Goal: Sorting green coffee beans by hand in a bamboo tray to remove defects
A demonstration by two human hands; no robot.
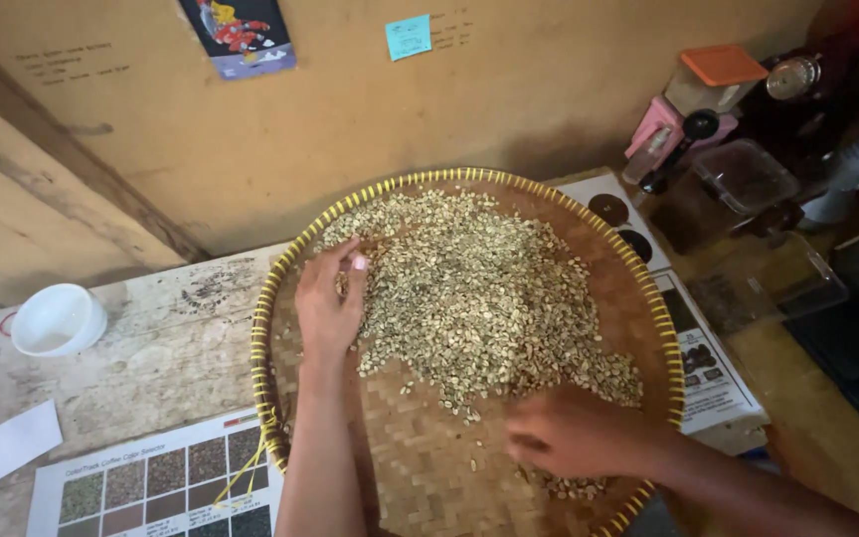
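A round woven tray (420, 477) with a yellow-bound rim lies on the wooden table, holding a spread of pale green-beige beans (479, 288). My left hand (328, 303) rests on the tray at the left edge of the bean pile, fingers curled with a few beans pinched at the fingertips. My right hand (574, 433) lies palm down on the near right part of the tray, fingers bent over beans at the pile's near edge. Some beans lie under and just below that hand.
A small white bowl (57, 320) stands on the table at left, a white paper slip (15, 441) nearer. A printed colour chart (161, 487) lies under the tray's near left. Another printed sheet (698, 358) lies at right. Clear plastic containers (746, 177) and a pink device (660, 134) crowd the far right.
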